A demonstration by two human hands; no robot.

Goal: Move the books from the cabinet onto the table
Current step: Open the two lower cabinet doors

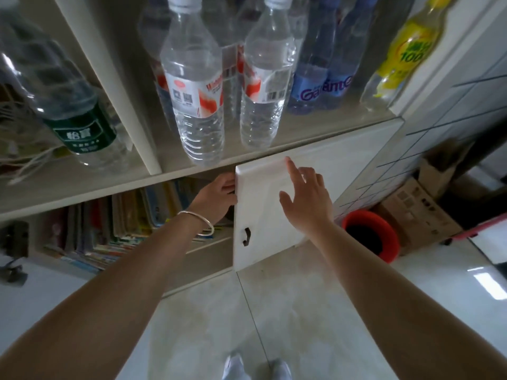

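The person stands facing the cabinet [274,138], both arms stretched toward its lower door [263,215]. The left hand [216,196] is curled around the door's free edge, fingertips hidden behind the panel, so it seems to be gripping the edge. The right hand [307,198] lies flat against the door's face, fingers spread and loose, holding nothing. The door stands partly open. The books [115,220] are in the lower compartment to the left, packed upright in a row with some stacked flat beneath, untouched. The table is not clearly in sight from here.

What worries me is the shelf just above, crowded with water bottles [192,91] standing right at its lip. A careless lift of an arm could knock one down. The books look tightly packed, so dragging one out may spill its neighbours onto the floor [274,311]. The left fingers could also get pinched if the door swings.
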